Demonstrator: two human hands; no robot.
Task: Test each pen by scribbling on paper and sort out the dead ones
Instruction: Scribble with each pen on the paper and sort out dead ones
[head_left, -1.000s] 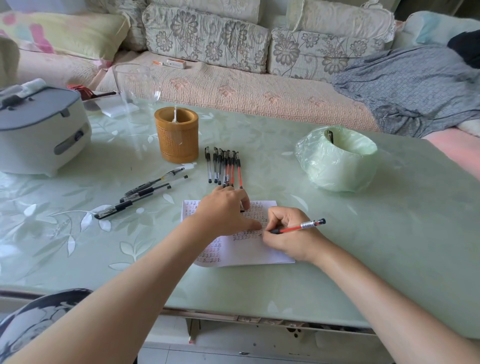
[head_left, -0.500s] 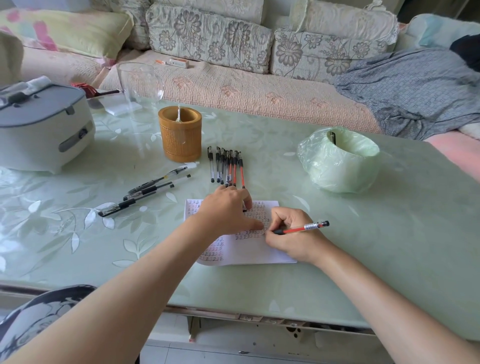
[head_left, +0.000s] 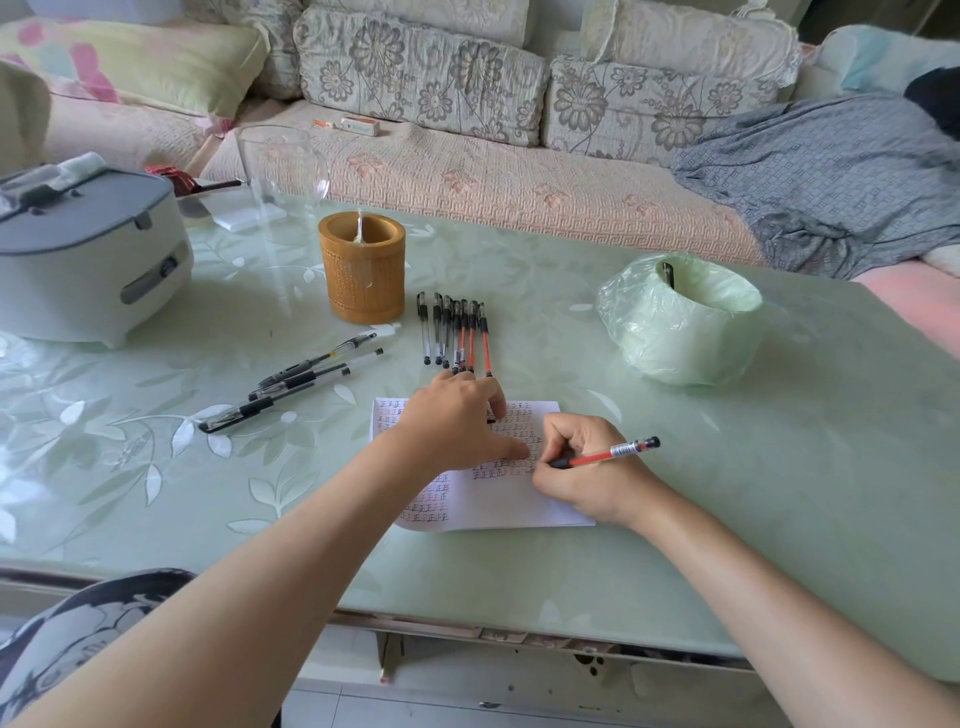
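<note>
Head view, from the left edge rightward: a white-and-grey cooker (head_left: 88, 249) sits at the upper left of the green table (head_left: 779, 467), with a clear glass vessel (head_left: 283, 171) behind it toward the sofa (head_left: 467, 176). Below them, left of centre, loose black pens (head_left: 301, 379) lie slanted and bunched together. A bamboo pen holder (head_left: 362, 267) stands upright just above centre, and right beside it a row of pens (head_left: 457, 332), black and red, lies side by side. At centre the left hand (head_left: 452, 423) rests flat on the paper (head_left: 519, 504), fingers spread wide, thumb stretched toward the other hand. The sheet is covered with rows of small marks. Just to the right, the right hand (head_left: 587, 473) grips a red pen (head_left: 608, 453), its tip end down at the paper and its cap end pointing right. Further right stands a bin lined with a green bag (head_left: 680, 322), a dark pen end (head_left: 668, 274) showing inside its rim.
</note>
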